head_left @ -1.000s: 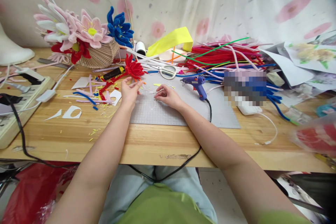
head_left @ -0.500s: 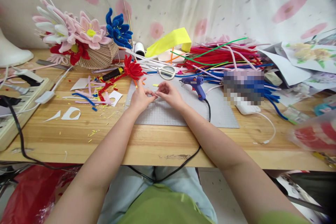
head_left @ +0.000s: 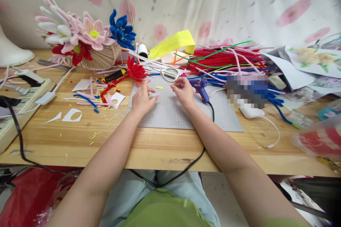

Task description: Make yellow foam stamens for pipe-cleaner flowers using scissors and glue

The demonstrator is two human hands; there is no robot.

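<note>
My left hand point(head_left: 143, 98) is over the left part of the grey cutting mat point(head_left: 170, 117), its thumb and fingers closed round a small bundle of white thread point(head_left: 153, 94). One loose strand hangs down from it. To the right, apart from it, my right hand point(head_left: 183, 91) has its fingertips pinched together; whatever they hold is too small to make out. A yellow scrap point(head_left: 159, 87) lies on the mat between the hands. Just beyond my left hand is a red fuzzy flower point(head_left: 135, 69). The purple glue gun point(head_left: 200, 89) lies right beside my right hand.
Scissors point(head_left: 170, 75) lie behind the hands, with piled pipe cleaners point(head_left: 226, 56) beyond. Finished flowers point(head_left: 93, 33) stand at the back left, near a power strip point(head_left: 32, 106). The glue gun's black cord point(head_left: 195, 158) runs over the table edge. Cut paper point(head_left: 71, 115) lies left.
My hands have come apart: the right one moved right, towards the glue gun. The white thread stays at my left hand, and the yellow scrap between them is now more exposed.
</note>
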